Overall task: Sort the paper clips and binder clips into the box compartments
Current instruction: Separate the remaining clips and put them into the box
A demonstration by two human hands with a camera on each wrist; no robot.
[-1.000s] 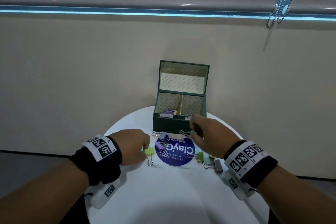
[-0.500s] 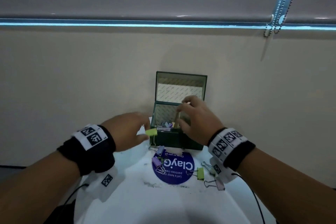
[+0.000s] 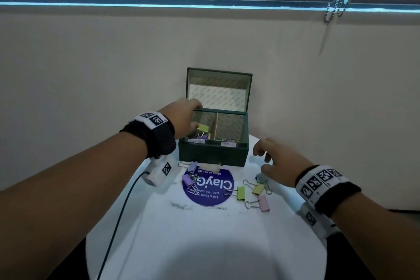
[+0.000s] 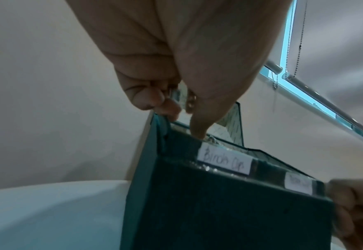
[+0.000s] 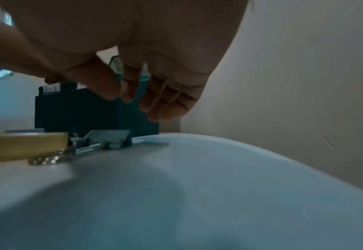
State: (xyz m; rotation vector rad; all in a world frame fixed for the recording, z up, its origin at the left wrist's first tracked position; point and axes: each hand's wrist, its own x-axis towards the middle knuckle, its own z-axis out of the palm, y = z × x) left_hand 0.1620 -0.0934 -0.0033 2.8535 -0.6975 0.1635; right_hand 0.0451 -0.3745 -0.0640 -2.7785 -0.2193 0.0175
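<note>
A dark green box [image 3: 212, 154] stands open on the round white table [image 3: 204, 245], split by a cardboard divider [image 3: 214, 126]. My left hand [image 3: 195, 120] reaches over the left compartment and pinches a yellow-green binder clip [image 3: 203, 128] just above the clips inside. In the left wrist view the left hand's fingertips [image 4: 169, 108] sit at the box rim above a "Binder Clip" label [image 4: 224, 160]. My right hand [image 3: 261, 159] hovers right of the box, fingers loosely curled and holding nothing, over a grey binder clip [image 5: 109, 137].
Loose on the table lie purple binder clips [image 3: 192, 166], paper clips [image 3: 193, 188], a green clip [image 3: 241, 193], a yellow-green clip [image 3: 258, 188] and a pink clip [image 3: 263, 203], around a round blue sticker [image 3: 208, 185]. A cable [image 3: 122, 207] hangs at the left. A wall rises behind the box.
My left hand carried the yellow-green binder clip from the table up over the box's left compartment. My right hand left the box and came down to the table on the right.
</note>
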